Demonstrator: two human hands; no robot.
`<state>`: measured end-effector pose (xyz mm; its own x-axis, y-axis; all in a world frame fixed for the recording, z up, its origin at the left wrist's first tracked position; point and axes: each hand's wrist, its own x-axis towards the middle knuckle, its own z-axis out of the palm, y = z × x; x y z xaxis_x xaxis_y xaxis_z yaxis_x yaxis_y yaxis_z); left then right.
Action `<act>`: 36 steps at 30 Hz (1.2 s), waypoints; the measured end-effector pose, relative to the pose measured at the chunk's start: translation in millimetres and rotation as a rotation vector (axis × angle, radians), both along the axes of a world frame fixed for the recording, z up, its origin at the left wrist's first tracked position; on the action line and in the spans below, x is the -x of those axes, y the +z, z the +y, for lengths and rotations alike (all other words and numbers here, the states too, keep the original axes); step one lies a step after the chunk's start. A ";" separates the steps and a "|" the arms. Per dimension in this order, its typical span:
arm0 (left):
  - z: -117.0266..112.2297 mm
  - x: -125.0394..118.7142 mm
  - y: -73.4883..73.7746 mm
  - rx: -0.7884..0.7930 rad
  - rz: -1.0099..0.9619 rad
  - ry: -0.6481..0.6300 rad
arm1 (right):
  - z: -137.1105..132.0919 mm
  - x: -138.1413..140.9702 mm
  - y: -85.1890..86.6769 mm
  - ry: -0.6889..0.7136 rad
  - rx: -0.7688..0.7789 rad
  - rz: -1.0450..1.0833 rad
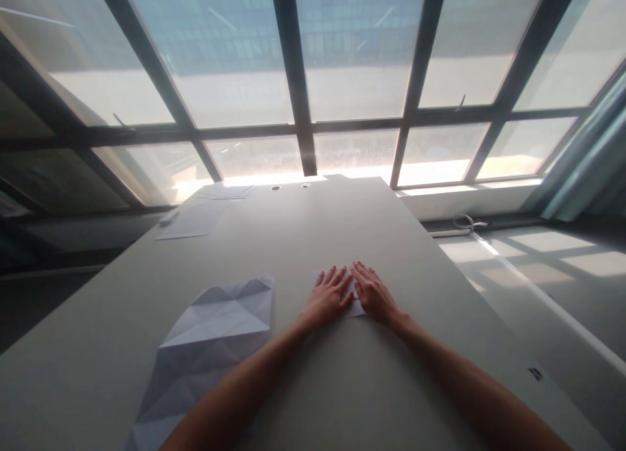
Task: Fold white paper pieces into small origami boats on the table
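Note:
Both hands lie on a small piece of folded white paper (356, 309) near the middle of the table. My left hand (328, 297) rests flat across its left part, fingers spread. My right hand (372, 292) presses on the right side, its fingers stretched out and close together, the tips near my left hand's. Much of the paper is hidden beneath them. To the left, partly behind my left forearm, lies a larger sheet of creased white paper (220, 320) with many fold lines, its surface raised in ridges.
The long white table (313, 236) reaches toward large windows (362, 53). Flat white sheets (193, 218) and a small white object (169, 218) lie at its far left. Two round holes sit near the far edge. A small dark mark (535, 373) shows at the right.

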<state>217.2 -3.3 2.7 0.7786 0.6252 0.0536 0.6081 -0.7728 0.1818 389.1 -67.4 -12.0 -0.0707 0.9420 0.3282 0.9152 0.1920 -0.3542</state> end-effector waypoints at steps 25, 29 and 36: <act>-1.6 -1.9 -3.1 -0.077 -0.031 0.086 | 2.4 -7.8 -5.4 -0.302 0.217 -0.121; 0.1 -1.5 -3.9 -0.039 -0.006 -0.023 | 2.4 -7.9 -2.3 -0.274 0.131 -0.126; 2.9 -0.4 -7.4 -0.020 -0.029 -0.043 | 0.5 0.8 -0.4 0.054 0.158 -0.076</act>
<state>217.6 -0.4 -4.6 0.8025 0.5901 0.0885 0.5693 -0.8016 0.1827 388.3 -66.8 -12.4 -0.1417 0.9754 0.1686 0.9302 0.1895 -0.3144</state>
